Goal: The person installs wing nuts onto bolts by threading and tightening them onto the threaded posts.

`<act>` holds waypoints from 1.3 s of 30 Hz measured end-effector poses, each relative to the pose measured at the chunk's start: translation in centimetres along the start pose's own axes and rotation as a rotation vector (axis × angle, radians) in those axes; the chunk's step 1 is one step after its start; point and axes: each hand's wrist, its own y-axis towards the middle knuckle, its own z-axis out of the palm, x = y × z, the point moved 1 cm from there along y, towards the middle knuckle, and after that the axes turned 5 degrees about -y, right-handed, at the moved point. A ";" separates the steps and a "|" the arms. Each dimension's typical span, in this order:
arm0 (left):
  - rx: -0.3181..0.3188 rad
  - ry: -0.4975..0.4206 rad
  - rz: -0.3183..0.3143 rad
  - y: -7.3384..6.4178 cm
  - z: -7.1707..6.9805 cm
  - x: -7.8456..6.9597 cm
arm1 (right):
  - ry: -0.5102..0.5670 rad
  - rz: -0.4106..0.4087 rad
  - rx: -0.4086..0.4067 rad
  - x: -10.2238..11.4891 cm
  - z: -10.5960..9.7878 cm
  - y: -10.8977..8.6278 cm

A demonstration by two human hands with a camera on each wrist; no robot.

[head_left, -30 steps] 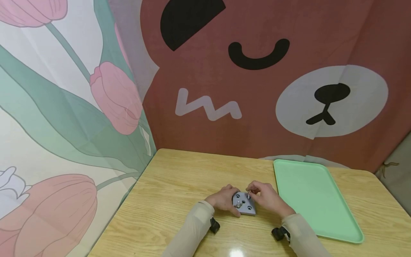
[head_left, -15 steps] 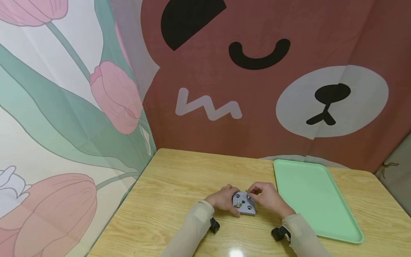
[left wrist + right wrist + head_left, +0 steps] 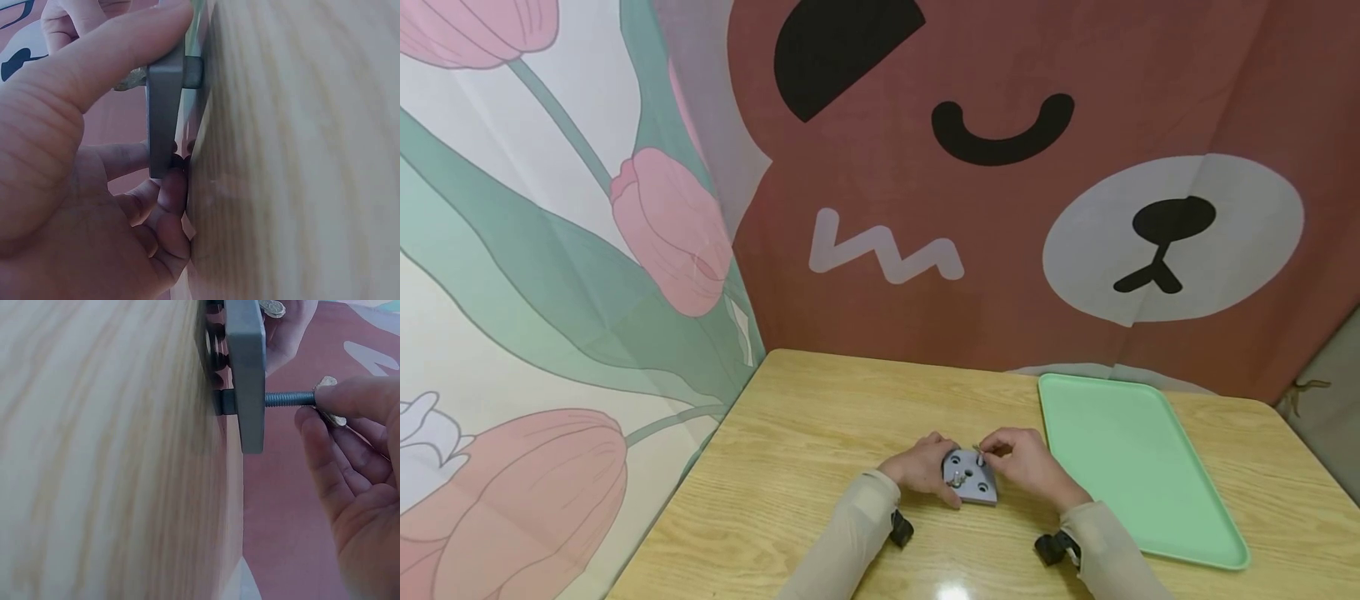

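Note:
A small grey metal plate (image 3: 977, 492) with several round holes lies low over the wooden table. My left hand (image 3: 919, 467) grips its left side, thumb on the near edge and fingers round the far edge. In the right wrist view a threaded bolt (image 3: 289, 399) stands out from the plate's top face. My right hand (image 3: 1024, 460) pinches a brass-coloured wing nut (image 3: 327, 384) at the bolt's outer end, with bare thread between nut and plate. A second wing nut (image 3: 957, 479) sits close against the plate near my left thumb. Fingers partly cover the pinched nut.
A light green tray (image 3: 1138, 467) lies on the table (image 3: 820, 400) to the right of my right forearm. Behind the table hangs a printed bear cloth (image 3: 865, 317), and a tulip cloth (image 3: 587, 292) hangs at the left.
My right fingers shift slightly around the wing nut at the bolt's end. The left hand and the plate stay in place.

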 end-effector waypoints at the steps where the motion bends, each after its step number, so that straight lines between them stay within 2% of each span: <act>1: 0.000 0.001 -0.001 0.0 0.0 0.0 | -0.006 -0.004 0.000 0.0 0.0 0.0; 19: -0.010 0.002 -0.007 0.1 -0.1 0.1 | -0.056 -0.082 0.006 0.0 -0.2 0.0; 27: -0.011 0.016 -0.006 0.0 -0.1 -0.2 | -0.026 -0.123 0.008 0.2 -0.2 0.2; 34: -0.003 0.004 0.004 0.1 0.0 -0.1 | -0.054 -0.064 0.019 0.1 -0.1 0.1; 39: -0.009 0.002 0.005 0.0 0.1 -0.1 | -0.023 -0.031 0.046 0.3 -0.3 -0.2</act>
